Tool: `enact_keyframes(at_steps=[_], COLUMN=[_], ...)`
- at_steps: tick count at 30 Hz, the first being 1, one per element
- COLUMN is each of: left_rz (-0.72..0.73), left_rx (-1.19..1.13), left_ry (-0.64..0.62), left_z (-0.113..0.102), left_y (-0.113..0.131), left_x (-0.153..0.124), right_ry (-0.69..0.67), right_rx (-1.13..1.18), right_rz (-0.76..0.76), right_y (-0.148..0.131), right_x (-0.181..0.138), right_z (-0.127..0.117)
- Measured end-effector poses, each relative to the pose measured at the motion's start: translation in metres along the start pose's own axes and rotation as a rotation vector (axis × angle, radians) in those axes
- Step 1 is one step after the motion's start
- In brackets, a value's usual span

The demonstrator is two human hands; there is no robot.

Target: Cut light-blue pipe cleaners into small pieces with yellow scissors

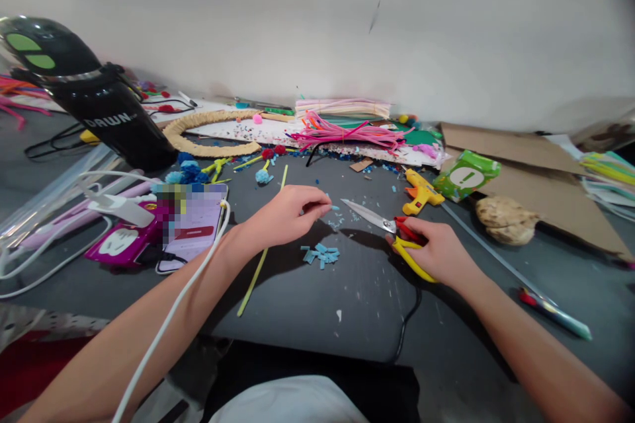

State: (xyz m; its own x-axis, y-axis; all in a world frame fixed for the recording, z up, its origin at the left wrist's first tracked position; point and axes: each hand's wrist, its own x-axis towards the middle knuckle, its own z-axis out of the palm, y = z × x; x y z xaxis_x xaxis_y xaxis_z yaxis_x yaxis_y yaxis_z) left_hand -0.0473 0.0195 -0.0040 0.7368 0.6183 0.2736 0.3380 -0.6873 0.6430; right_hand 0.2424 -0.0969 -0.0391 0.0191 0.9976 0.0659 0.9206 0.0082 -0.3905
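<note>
Between the thumb and fingertips of my left hand (288, 215) is a small light-blue strip (335, 207); its tip sticks out to the right. My right hand (444, 252) grips scissors (370, 215) by their red and yellow handles. Their blades look closed and point left, just short of the strip, without touching it. Below my left hand lies a small pile of short light-blue cut pieces (321, 256) on the grey table (307, 307). Fine blue snippets are scattered under the blades. A yellow-green pipe cleaner (252, 285) passes beneath my left wrist.
On the left stand a black bottle (116, 119), a purple power socket (124, 234) and a phone (198, 225). A white cable (169, 314) crosses my left forearm. Pink pipe cleaners (347, 132) lie at the back. A yellow glue gun (421, 192) and cardboard (555, 211) are at right.
</note>
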Motion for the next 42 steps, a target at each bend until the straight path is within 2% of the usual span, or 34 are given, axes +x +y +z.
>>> enact_keyframes(at_steps=[6, 16, 22, 29, 42], left_rz=[-0.015, -0.034, -0.084, -0.129, -0.106], left_rx=[-0.016, -0.02, -0.031, -0.077, -0.054], left_ry=[0.0, 0.009, -0.002, -0.005, -0.001], left_z=[0.0, 0.0003, -0.0003, 0.0005, 0.0016], left_y=[0.001, 0.0026, 0.0045, 0.0052, 0.0054], left_x=[-0.0001, -0.0001, 0.0011, 0.0012, 0.0015], right_ry=[-0.006, -0.016, 0.017, -0.001, 0.012], right_rx=[0.049, -0.004, 0.039, 0.062, 0.044], right_rz=[-0.007, -0.066, 0.002, -0.024, -0.046], right_y=[0.0007, 0.0, -0.0023, -0.0065, -0.0066], right_x=[-0.0021, -0.0007, -0.0017, -0.0014, 0.0006], right_z=[0.0015, 0.0006, 0.0002, 0.0013, 0.0017])
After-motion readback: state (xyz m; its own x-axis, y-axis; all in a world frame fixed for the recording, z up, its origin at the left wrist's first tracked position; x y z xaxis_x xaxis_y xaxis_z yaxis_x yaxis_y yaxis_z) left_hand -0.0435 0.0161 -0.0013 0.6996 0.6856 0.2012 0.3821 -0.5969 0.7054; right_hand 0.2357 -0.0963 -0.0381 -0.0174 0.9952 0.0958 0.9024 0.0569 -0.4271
